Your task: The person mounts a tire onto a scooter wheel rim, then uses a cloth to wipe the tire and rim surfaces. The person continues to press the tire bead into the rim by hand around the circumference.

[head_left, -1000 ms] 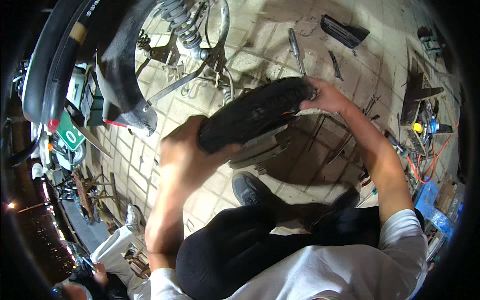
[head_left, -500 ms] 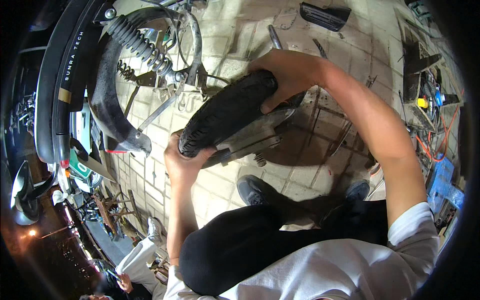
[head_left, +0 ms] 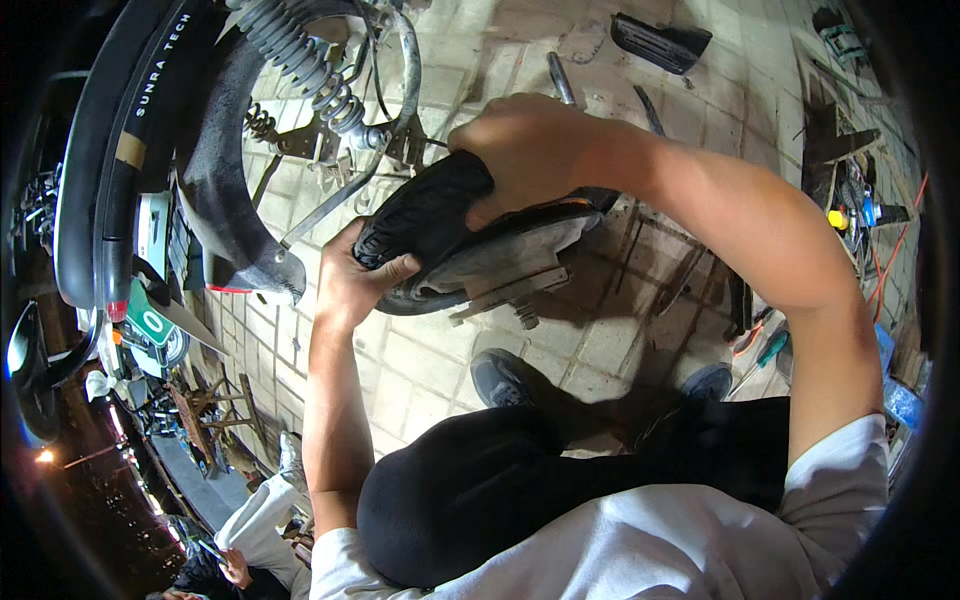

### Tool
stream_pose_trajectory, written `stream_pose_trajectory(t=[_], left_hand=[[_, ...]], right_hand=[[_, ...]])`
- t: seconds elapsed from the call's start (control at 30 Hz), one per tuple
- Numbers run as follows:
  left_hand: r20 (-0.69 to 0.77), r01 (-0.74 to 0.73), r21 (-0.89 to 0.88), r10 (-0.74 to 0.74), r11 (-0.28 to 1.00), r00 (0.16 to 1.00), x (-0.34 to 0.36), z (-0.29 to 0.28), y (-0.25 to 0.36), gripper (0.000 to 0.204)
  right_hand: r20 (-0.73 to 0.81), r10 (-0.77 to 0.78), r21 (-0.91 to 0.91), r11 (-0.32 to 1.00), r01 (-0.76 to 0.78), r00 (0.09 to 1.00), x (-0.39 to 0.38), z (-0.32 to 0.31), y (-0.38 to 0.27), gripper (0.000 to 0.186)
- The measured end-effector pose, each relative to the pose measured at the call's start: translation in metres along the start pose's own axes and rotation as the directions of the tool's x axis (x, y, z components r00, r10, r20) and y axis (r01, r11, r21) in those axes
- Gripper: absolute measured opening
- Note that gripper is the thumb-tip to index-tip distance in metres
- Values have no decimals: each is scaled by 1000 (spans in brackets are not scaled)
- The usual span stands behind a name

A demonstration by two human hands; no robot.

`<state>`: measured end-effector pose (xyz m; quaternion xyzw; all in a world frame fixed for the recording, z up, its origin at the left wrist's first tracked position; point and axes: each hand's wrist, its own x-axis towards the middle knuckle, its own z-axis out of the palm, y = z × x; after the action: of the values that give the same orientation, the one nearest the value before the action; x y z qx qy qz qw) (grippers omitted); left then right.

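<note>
Black rubber tyre (head_left: 425, 215), small, with its grey wheel hub (head_left: 500, 262) and a protruding axle stub below; held in the air over a tiled floor (head_left: 420, 365).

Left hand (head_left: 352, 280): fingers (head_left: 395, 268) curled over the tyre's near edge, clamped on the tread and sidewall, thumb side hidden behind the rubber.

Right hand (head_left: 525, 150): fingers closed together over the top of the tyre, knuckles up, pressing down on the bead; fingertips hidden under the rubber.

Item location: between both sets of fingers, just above the person's dark trousers (head_left: 520, 480) and grey shoe (head_left: 500, 378).

Beyond the fingers: scooter rear wheel (head_left: 100, 170) with black mudguard (head_left: 225, 200) and coil shock spring (head_left: 300, 60). Past the right knuckles: a metal tyre lever (head_left: 560, 78) on the tiles and a black plastic part (head_left: 660, 42). Outboard of the right forearm: scattered hand tools (head_left: 850, 205). Another person's hand (head_left: 235, 565) at lower left, apart.

Handling note (judgement): the tyre appears to be worked around the rim. Keep the left grip firm as an anchor, push with the right palm rather than the fingertips, and keep fingers clear of the gap between bead and metal.
</note>
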<state>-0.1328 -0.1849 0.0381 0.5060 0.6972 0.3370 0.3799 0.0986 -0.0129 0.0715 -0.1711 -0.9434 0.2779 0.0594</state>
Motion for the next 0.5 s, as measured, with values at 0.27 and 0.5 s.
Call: stream_pose_trajectory(t=[0.27,0.5], left_hand=[[-27,-113,-98,110,989,994,-9,-3,-26,72],[-308,51,-39,-60,998,950,-70,35,-62,45]], right_hand=[[-36,27,23,999,-26,999,3,1,-3,49],[-139,-51,122,990,69,989,-18,2,3,44]])
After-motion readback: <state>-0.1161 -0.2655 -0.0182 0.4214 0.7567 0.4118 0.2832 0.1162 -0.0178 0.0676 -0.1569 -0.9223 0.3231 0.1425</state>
